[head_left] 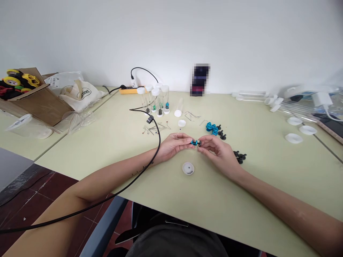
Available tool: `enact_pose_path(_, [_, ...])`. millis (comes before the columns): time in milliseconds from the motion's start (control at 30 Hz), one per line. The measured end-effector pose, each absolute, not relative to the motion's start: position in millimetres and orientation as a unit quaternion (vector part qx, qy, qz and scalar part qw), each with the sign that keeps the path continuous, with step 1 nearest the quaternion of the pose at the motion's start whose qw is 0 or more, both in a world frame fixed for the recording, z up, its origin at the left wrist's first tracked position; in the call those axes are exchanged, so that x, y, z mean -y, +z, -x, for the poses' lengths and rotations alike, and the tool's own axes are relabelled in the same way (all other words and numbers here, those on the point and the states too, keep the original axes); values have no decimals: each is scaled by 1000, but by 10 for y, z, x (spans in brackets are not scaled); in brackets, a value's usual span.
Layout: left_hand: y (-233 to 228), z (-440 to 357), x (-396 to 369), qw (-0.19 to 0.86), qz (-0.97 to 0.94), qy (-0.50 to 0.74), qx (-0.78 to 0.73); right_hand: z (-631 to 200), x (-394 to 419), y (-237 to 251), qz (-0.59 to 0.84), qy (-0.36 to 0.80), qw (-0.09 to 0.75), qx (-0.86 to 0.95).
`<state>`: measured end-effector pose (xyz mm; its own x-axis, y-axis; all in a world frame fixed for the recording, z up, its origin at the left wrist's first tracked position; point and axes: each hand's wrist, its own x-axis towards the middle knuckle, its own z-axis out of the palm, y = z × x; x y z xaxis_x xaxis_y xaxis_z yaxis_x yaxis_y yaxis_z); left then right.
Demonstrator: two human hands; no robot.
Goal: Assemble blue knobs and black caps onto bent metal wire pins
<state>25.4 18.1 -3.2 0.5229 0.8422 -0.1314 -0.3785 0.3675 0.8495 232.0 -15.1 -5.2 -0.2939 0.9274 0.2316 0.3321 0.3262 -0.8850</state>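
Fingertips of both hands meet over the pale green desk [268, 171]: the left hand [171, 147] and right hand [218, 151] each pinch one end of a small blue-and-black metal part [196, 143]. A steady, aligned hold seems wise. A round white cap [188, 168] lies at six o'clock, and loose blue pieces [211, 127] at one o'clock.

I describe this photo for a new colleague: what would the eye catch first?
First, the two hands meeting at the table's middle: left hand and right hand pinch a small blue and black part between their fingertips. Behind them lies a heap of blue pieces, and further back stand capped clear tubes.
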Motion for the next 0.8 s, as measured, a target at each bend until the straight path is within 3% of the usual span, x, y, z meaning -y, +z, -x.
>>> enact_pose_path(200, [-40, -258, -162, 772, -410, 390, -289, -2335, 163, -43, 449, 332, 398, 727])
enact_pose_path(800, [-44, -258, -161, 768, -421, 396, -275, -2339, 156, -29, 451, 381, 380, 712])
